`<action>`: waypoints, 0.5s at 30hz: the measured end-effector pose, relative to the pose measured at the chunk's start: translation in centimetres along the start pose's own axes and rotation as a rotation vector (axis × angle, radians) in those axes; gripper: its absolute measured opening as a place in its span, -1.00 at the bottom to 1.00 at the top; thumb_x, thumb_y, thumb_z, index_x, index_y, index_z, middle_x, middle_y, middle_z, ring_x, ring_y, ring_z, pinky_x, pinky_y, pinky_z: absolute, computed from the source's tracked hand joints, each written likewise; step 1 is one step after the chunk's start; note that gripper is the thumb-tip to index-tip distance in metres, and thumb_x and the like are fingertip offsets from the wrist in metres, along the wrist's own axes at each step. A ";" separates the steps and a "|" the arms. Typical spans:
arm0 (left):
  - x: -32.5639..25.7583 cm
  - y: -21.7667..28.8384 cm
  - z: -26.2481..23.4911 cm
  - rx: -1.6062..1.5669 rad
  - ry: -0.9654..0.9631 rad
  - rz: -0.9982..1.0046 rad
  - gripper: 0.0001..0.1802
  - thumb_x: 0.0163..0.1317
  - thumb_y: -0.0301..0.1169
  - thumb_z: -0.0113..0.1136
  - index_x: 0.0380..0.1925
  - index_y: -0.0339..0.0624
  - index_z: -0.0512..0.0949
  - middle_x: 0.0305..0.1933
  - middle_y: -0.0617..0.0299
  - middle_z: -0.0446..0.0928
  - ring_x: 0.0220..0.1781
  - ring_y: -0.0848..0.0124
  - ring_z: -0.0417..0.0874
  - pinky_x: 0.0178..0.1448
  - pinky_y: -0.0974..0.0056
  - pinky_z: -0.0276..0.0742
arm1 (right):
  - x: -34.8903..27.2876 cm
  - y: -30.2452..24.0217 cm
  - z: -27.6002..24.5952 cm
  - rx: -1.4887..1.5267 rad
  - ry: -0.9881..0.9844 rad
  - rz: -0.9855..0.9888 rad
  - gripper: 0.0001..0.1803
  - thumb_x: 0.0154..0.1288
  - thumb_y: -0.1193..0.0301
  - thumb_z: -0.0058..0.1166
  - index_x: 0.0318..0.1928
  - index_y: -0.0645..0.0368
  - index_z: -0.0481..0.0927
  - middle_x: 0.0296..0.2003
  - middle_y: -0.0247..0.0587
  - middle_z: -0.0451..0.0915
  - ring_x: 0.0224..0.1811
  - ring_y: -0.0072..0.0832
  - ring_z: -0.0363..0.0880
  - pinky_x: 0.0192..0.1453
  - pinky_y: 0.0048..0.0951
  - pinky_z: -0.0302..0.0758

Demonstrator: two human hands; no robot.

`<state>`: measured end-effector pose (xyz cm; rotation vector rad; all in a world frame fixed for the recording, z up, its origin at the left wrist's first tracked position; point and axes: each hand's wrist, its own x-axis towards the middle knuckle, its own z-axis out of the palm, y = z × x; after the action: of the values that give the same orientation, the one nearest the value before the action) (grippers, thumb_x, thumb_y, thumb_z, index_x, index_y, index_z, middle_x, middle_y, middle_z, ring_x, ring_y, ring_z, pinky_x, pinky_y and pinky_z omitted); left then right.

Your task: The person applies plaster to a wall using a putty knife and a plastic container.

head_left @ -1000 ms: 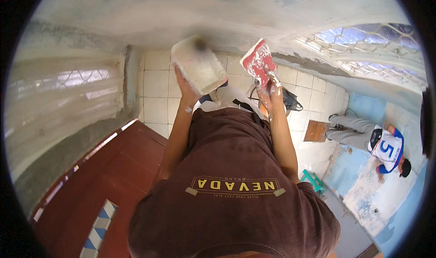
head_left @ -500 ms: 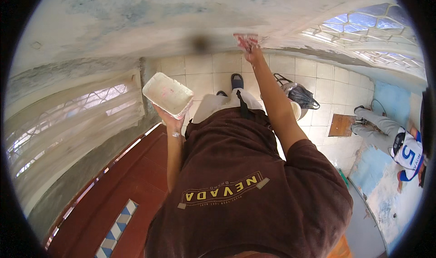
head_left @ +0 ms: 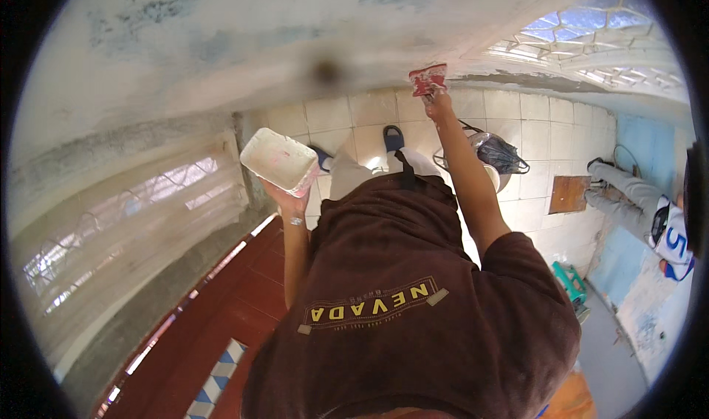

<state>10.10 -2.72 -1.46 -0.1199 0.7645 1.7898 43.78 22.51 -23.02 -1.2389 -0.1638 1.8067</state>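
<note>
My right hand [head_left: 439, 106] grips a wide red putty knife [head_left: 428, 81] smeared with white paste, held up against the patchy white and bluish wall [head_left: 244, 57]. The blade's far edge lies at or very near the plaster; exact contact I cannot tell. On my left side, my left hand [head_left: 289, 200] supports a white rectangular tub [head_left: 279, 160] from below, its fingers mostly hidden under it. Pale paste with pinkish smears coats the inside of the tub.
Behind my right forearm stand a bucket [head_left: 490, 175] and a black plastic bag [head_left: 499, 155] on the tiled floor [head_left: 532, 138]. A brown square board [head_left: 569, 194] lies farther right, near another person [head_left: 650, 205]. A green plastic object [head_left: 570, 280] is at lower right; a grilled window [head_left: 598, 42] is upper right.
The putty knife and my right hand have shifted right and slightly down, and more of the red blade shows. The tub has moved slightly right. My view has shifted a little.
</note>
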 end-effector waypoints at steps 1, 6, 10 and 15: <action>0.3 0.3 0.1 0.041 0.032 0.050 -0.30 0.40 0.22 -0.14 0.33 0.00 0.34 0.31 0.18 0.45 0.34 0.10 0.45 0.41 -0.19 0.36 | 1.6 1.8 0.9 -0.062 -0.036 0.000 -0.69 0.42 0.38 0.06 0.14 0.07 0.50 -0.08 -0.12 0.63 -0.07 -0.30 0.63 0.00 -0.21 0.61; 2.8 1.9 1.8 0.082 -0.013 -0.069 -0.28 0.38 0.23 -0.11 0.32 -0.01 0.34 0.29 0.20 0.46 0.31 0.10 0.49 0.37 -0.15 0.41 | 5.0 7.0 11.7 0.125 -0.092 -0.183 -0.66 0.45 0.40 -0.03 0.20 0.04 0.39 -0.06 -0.17 0.60 -0.04 -0.33 0.59 0.00 -0.19 0.60; 5.7 5.1 -1.2 0.116 -0.020 -0.149 -0.29 0.37 0.25 -0.10 0.32 0.04 0.35 0.29 0.19 0.48 0.34 0.07 0.47 0.36 -0.25 0.40 | 0.2 6.5 18.2 0.014 -0.013 -0.241 -0.69 0.46 0.42 -0.07 0.17 0.10 0.37 -0.04 -0.17 0.57 -0.02 -0.35 0.57 0.01 -0.23 0.60; 7.7 8.8 -1.2 0.187 -0.060 -0.235 -0.31 0.38 0.24 -0.13 0.33 0.07 0.34 0.31 0.21 0.45 0.38 0.03 0.40 0.35 -0.35 0.33 | -10.3 7.3 18.5 0.271 -0.114 -0.217 -0.75 0.42 0.47 -0.09 0.07 0.20 0.46 -0.02 -0.11 0.60 -0.04 -0.31 0.61 0.04 -0.27 0.60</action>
<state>-0.83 1.52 -1.95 -0.0296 0.8349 1.4870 25.49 17.45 -11.12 -0.8938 -0.1082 1.6486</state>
